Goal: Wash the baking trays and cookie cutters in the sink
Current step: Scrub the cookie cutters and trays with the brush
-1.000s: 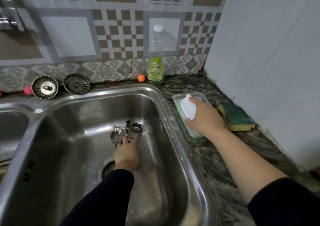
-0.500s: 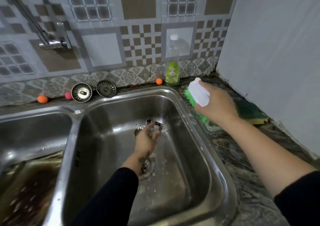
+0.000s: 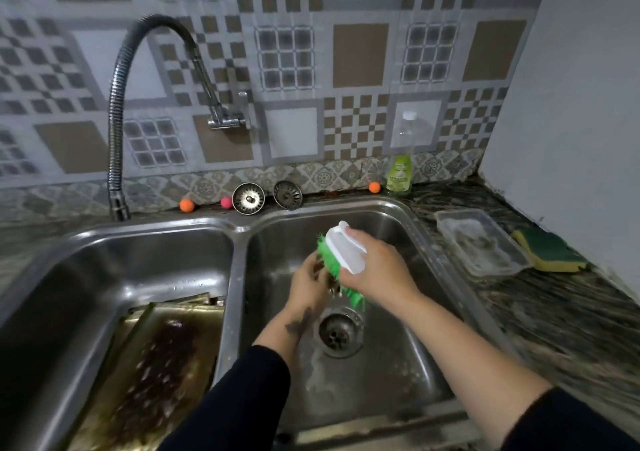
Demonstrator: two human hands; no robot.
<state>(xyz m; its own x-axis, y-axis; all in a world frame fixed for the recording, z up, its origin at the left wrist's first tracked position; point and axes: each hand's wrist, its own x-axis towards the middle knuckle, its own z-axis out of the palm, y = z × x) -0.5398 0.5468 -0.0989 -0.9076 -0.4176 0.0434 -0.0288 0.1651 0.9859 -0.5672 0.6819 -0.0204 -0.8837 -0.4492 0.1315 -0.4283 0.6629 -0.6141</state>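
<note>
Cutters (image 3: 333,289) (mostly hidden) within left hand (image 3: 308,286)

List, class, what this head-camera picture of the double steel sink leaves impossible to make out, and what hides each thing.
- Metal cookie cutters: hidden in the head view by the left hand and the green-bristled white scrubbing brush gripped by the right hand.
- Greasy brown baking tray in the left basin: blurred, cut off by the bottom edge.
- Label on the green dish-soap bottle: too small to read.

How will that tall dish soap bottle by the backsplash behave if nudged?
The dish soap bottle looks tall, narrow and only about a third full, so probably light and apt to tip. Its plastic likely flexes when squeezed, and the counter may be wet, so it might slide.
</note>
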